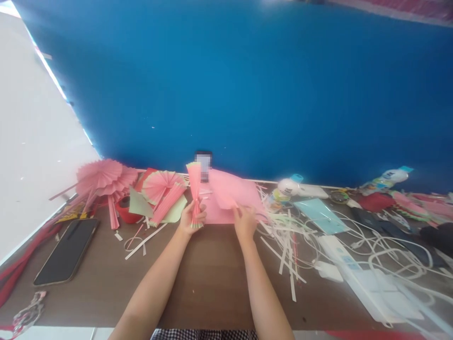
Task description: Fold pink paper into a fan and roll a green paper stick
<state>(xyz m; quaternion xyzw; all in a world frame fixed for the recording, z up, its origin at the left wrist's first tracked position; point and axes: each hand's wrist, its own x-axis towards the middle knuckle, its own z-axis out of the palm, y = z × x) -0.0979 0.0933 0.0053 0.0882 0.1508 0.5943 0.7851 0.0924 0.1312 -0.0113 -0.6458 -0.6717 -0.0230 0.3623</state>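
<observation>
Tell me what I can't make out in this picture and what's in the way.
All in the head view:
Lower part of the pleated pink strip: partly covered by the left hand.
Part of the pink paper: behind the right hand.
Front of the dark-framed object: blurred into blocks.
Black item: cut off by the right edge.
Red ribbon: cut off by the left edge.

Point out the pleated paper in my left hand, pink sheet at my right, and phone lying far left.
Pleated paper (pixel 195 188), head view: upper folds.
Pink sheet (pixel 239 189), head view: broad face.
Phone (pixel 66 252), head view: dark screen.
</observation>
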